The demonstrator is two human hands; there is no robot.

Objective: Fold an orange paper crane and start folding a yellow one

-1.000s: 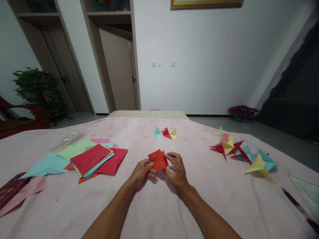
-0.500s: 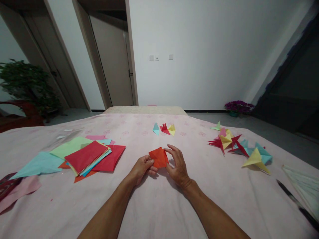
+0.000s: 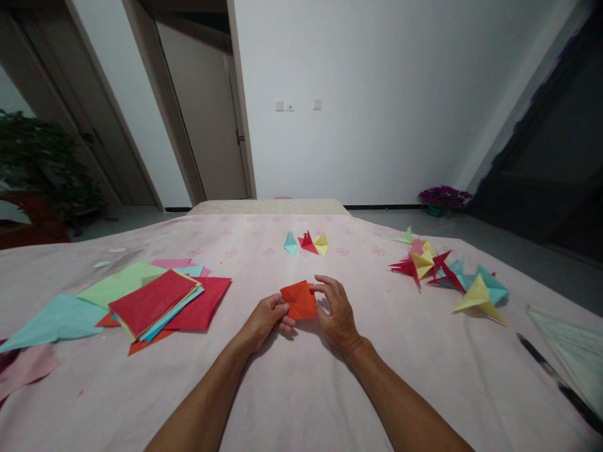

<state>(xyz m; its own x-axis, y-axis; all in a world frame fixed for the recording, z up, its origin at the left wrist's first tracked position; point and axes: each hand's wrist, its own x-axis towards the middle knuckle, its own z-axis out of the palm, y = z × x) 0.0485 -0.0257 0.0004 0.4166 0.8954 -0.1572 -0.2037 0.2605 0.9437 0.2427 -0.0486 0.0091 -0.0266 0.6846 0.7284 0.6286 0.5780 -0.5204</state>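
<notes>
A folded square of orange paper (image 3: 299, 300) is held just above the cloth in the middle of the view. My left hand (image 3: 266, 318) pinches its left edge, thumb on top and fingers beneath. At the right edge, my right hand (image 3: 337, 318) curls around the paper, index fingertip at the upper corner and thumb near the lower side. The exact contact of the right thumb is partly hidden. Beyond my hands stand three small folded paper pieces: a light blue one (image 3: 290, 243), a red one (image 3: 308, 242) and a yellow one (image 3: 321, 243).
Coloured paper sheets (image 3: 155, 301) lie stacked at the left. Several folded paper cranes (image 3: 424, 263) are heaped at the right, near a dark-handled knife (image 3: 549, 365) and a pale folded sheet (image 3: 565, 342). A pink flowered cloth (image 3: 292, 395) covers the table.
The view has turned slightly to the right, so things appear shifted left. My right index finger has moved slightly at the paper's right edge, whose raised red-orange flap now looks flatter.
</notes>
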